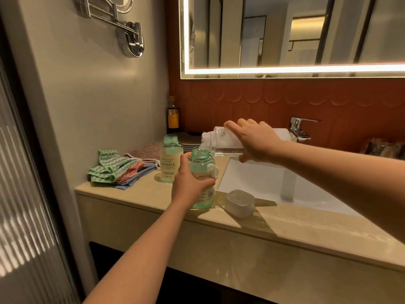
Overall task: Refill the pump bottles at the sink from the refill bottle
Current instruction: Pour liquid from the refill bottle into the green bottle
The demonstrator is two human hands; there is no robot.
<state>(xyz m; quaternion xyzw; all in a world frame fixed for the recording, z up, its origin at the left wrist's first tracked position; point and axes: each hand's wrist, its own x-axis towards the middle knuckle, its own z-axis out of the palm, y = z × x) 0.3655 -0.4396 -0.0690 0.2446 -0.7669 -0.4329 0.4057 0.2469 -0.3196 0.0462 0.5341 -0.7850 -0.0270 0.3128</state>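
The rear pump bottle (170, 159) is standing on the desk (306, 224) behind-left of the front pump bottle (201, 170), with the refill bottle (221, 139) lying tilted above it; cloths (114, 170) are lying left, and a cap (239, 202) is sitting right, beside the sink (258, 178).

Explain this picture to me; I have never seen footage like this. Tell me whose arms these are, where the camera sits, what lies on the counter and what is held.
There is no machine here: the two bare arms belong to a person, and the single picture comes from a wide-angle camera worn on their head, looking forward and down. The left hand grips an open-necked translucent green plastic bottle upright on the beige stone counter. The right hand holds a clear plastic refill bottle tipped sideways, and clear liquid runs from its mouth into the green bottle. Behind stands a second open green bottle; left of it lies a pile of folded coloured cloths. A frosted white cap sits on the counter beside the white sink.
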